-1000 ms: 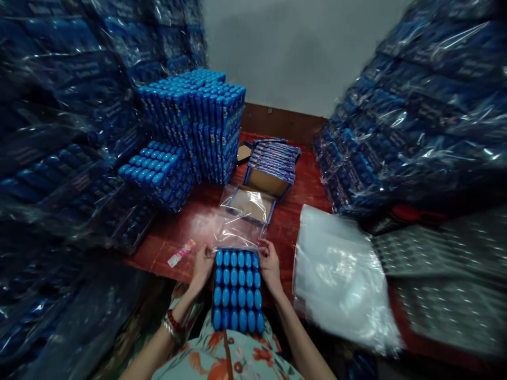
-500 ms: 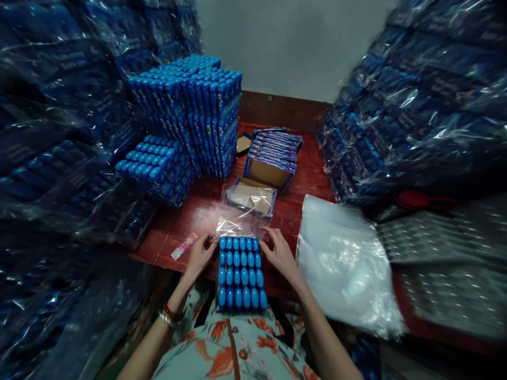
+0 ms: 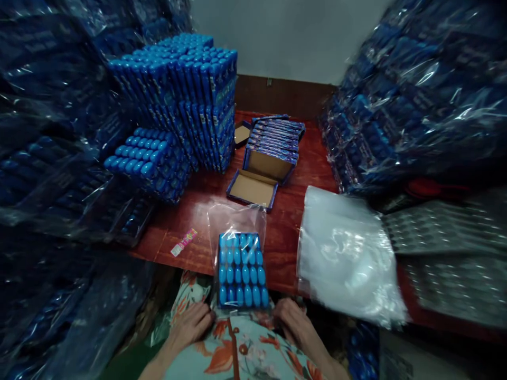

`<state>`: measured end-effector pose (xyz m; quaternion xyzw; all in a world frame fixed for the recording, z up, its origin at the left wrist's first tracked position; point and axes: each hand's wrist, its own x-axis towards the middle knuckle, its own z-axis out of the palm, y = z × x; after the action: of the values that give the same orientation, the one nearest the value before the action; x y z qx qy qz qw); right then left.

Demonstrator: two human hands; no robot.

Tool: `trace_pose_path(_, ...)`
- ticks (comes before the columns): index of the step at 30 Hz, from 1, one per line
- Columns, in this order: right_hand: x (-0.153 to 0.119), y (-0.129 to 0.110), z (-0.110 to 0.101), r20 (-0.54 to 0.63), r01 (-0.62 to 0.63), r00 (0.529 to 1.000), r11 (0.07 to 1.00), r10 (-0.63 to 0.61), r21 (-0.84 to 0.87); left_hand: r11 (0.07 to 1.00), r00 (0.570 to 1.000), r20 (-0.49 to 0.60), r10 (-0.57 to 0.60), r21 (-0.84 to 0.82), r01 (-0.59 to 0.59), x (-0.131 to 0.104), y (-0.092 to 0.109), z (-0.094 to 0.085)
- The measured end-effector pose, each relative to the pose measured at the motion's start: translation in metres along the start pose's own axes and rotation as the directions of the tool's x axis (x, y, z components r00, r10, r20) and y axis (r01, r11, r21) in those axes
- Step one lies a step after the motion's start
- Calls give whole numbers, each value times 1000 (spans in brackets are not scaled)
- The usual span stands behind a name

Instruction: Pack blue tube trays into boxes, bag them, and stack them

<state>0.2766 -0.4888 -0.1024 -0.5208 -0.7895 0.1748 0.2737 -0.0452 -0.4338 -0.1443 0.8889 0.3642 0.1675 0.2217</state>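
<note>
A tray of glossy blue oval pieces (image 3: 241,274), set out in rows, lies at the table's near edge against my body. A clear plastic bag (image 3: 237,215) covers it, with loose film past the tray's far end. My left hand (image 3: 192,323) is low beside the near left corner, fingers curled on the bag's edge. At the near right corner, my right hand (image 3: 295,323) is likewise curled on the film; its fingertips are partly hidden. An open shallow cardboard box (image 3: 253,189) lies beyond the bag.
Several box pieces (image 3: 273,138) lean in a row behind. Stacked blue packs (image 3: 190,100) rise at left, with wrapped packs (image 3: 380,121) at right. A pile of clear bags (image 3: 348,258) lies right of the tray, beside clear moulded trays (image 3: 447,264). A pink strip (image 3: 184,243) is at left.
Both hands have drawn the bag towards my body, from the tray's far end to its near end. The bag now covers the tray and no longer overlaps the cardboard box.
</note>
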Motion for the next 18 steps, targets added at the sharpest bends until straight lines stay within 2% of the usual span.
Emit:
trace_pose_path(2, -7, 0, 9, 43, -36, 998, 998, 38, -48, 1000, 998, 68, 0, -31, 2, -5, -4, 5)
trace_pose_path(4, -3, 1, 14, 61, -34, 997, 990, 43, -138, 998, 992, 119, -47, -28, 51, 4, -5, 4)
trace_pose_path(7, 17, 1, 14, 36, 36, 999, 971, -28, -236, 989, 974, 171, -148, 11, 148, 31, 3, -5)
trace_pose_path(10, 47, -3, 9, -6, 59, 998, 984, -61, -167, 990, 977, 160, -139, -17, 143, 64, 12, -21)
trace_pose_path(14, 91, -6, -12, -85, -7, 996, 1000, 8, 5, 980, 970, 220, -101, -148, 135, 106, 14, -62)
trace_pose_path(16, 111, -4, -31, -84, -7, 996, 1000, 8, 15, 978, 963, 256, -87, -164, 132, 125, 14, -93)
trace_pose_path(18, 128, -2, -54, -103, 41, 994, 998, -45, -39, 986, 966, 250, -67, -132, 102, 141, 17, -126)
